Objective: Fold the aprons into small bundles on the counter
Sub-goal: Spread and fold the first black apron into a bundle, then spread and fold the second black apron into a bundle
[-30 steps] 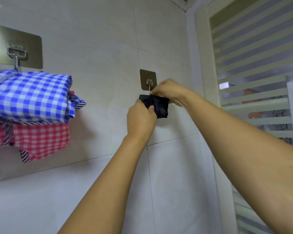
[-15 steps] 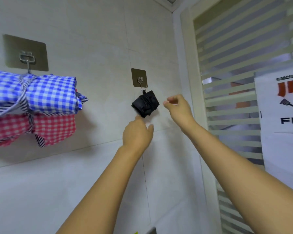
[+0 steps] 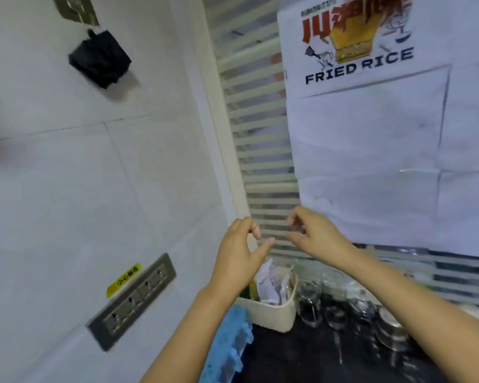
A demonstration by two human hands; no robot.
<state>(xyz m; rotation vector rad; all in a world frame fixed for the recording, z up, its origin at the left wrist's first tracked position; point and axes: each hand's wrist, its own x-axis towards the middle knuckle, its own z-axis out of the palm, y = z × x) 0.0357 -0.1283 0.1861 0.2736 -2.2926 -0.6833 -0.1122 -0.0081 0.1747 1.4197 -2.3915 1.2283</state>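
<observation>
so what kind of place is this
Probably a small restaurant kitchen. A FRIED RICE poster hangs on the striped glass partition, glass jars stand on the dark counter, and a folded black apron bundle hangs from a wall hook.

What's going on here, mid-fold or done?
A person's left hand and right hand are both empty, fingers loosely curled, raised in front of the striped window above the counter. A black folded bundle hangs from a wall hook at upper left, and neither hand touches it. Below are a cream bin, glasses and a blue cloth.
</observation>
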